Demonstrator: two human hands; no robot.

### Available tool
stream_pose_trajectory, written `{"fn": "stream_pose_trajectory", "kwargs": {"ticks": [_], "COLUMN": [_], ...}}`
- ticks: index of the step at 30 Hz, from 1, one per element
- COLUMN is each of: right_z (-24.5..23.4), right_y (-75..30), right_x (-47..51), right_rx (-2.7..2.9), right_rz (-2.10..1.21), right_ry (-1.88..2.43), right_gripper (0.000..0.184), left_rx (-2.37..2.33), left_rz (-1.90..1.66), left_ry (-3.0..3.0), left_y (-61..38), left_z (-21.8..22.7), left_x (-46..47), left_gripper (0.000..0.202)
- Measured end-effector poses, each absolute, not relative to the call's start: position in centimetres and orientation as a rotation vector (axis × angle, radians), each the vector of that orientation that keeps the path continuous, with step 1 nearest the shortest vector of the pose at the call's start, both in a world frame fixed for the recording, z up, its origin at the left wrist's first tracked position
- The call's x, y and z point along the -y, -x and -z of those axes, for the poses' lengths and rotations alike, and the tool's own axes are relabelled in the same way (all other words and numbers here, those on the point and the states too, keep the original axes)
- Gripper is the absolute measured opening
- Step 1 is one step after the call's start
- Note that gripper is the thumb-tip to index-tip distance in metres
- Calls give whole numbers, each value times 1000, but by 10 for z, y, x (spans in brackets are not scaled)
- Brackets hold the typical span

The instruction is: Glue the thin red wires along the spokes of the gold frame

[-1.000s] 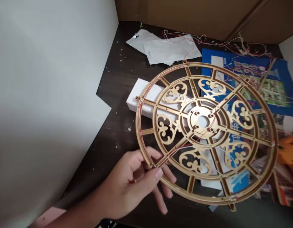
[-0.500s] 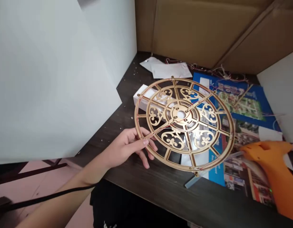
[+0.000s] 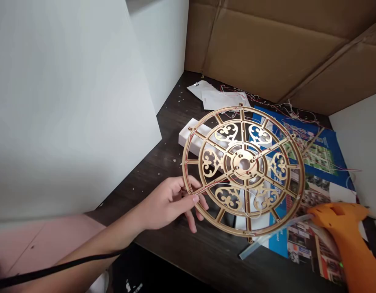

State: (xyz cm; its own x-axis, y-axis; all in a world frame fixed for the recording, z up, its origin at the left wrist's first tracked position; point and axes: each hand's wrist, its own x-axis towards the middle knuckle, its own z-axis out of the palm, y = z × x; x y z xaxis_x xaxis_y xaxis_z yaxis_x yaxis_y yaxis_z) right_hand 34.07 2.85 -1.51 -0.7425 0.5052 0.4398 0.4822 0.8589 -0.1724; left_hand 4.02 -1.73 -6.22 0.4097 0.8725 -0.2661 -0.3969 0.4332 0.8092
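Observation:
My left hand (image 3: pixel 171 201) pinches the lower left rim of a round golden wheel frame (image 3: pixel 243 170) with scrollwork panels, spokes and thin red wires along it. The frame is tilted up above the dark table (image 3: pixel 163 162). An orange glue gun (image 3: pixel 346 240) comes in at the lower right, its nozzle pointing at the frame's lower right rim. The hand holding the gun is out of view. A clear glue stick (image 3: pixel 267 240) lies on the table under the frame's lower edge.
A white foam block (image 3: pixel 191 136) sits behind the frame. Blue printed sheets (image 3: pixel 316 150) cover the table's right side. White plastic bags (image 3: pixel 220 97) and loose wires lie at the back. Cardboard walls (image 3: pixel 267 49) and white boards (image 3: pixel 68 101) enclose the table.
The view pulled back and up, so the frame looks smaller. The frame tilted up more. The glue gun came into view at the right and moved closer to the rim.

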Motion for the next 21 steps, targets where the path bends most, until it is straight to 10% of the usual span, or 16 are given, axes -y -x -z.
{"fn": "stream_pose_trajectory", "kwargs": {"ticks": [21], "right_z": [32], "right_y": [-245], "right_x": [-35], "right_rx": [2533], "right_rz": [-83], "right_ry": [590], "right_gripper": [17], "left_rx": [-731], "left_rz": [-850], "left_ry": [-769], "left_y": [-37], "left_z": [61], "left_x": [12], "left_gripper": [12]}}
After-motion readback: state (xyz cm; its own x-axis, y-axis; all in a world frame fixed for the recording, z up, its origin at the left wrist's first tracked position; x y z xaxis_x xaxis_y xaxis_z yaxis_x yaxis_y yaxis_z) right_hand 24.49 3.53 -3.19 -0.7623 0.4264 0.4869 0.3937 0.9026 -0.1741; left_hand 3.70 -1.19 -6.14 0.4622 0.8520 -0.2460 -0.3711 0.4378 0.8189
